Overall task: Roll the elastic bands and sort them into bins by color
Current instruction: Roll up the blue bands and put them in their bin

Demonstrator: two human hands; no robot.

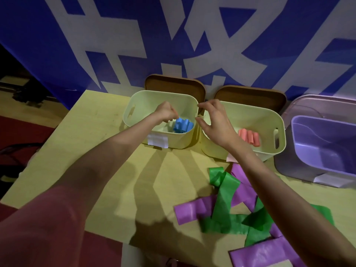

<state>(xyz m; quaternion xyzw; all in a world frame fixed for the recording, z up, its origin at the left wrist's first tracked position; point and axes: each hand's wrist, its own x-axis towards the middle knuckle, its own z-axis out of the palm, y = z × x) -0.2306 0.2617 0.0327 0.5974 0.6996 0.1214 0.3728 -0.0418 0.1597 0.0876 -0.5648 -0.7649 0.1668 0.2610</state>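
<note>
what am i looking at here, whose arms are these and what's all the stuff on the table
One picture, from a camera worn on a person's head, looking down at their own bare hands. The left hand reaches into a pale green plastic bin holding rolled blue bands; whether it grips one is unclear. The right hand hovers open between that bin and a second green bin holding rolled pink bands. A purple tub stands at the right. Loose green strips and purple strips lie unrolled on the yellow table.

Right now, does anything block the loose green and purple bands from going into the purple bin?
Nothing visible does. The purple bin stands open-topped at the table's right, just beyond the green bands and purple bands; both hands are over at the green bins.
</note>
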